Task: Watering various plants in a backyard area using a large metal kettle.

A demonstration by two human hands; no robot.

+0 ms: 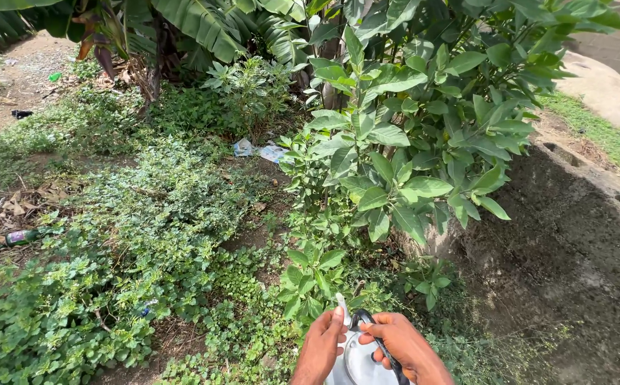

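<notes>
Kettle [361,362] sits at the bottom edge of the view, low in front of the person and just above the weeds — a shiny metal one with a round lid, a black handle arched over the top and a pale spout tip pointing forward toward the plants. Both hands are on it: the left hand [322,347] cups the left side with its fingers together and thumb near the spout, apparently to steady the body, while the right hand [404,345] has its fingers curled shut on the black handle, which looks like the grip that carries the weight. Only one kettle shows, and two hands, no one else's. Just beyond the spout stands one broad-leafed shrub [424,128] beside a rough, dark concrete wall [574,249]. Low green weeds [131,235] cover the ground to the left. Litter lies among them — one green glass bottle [10,239] at the left edge, and two pale scraps of paper or plastic [260,150] under the shrub.
</notes>
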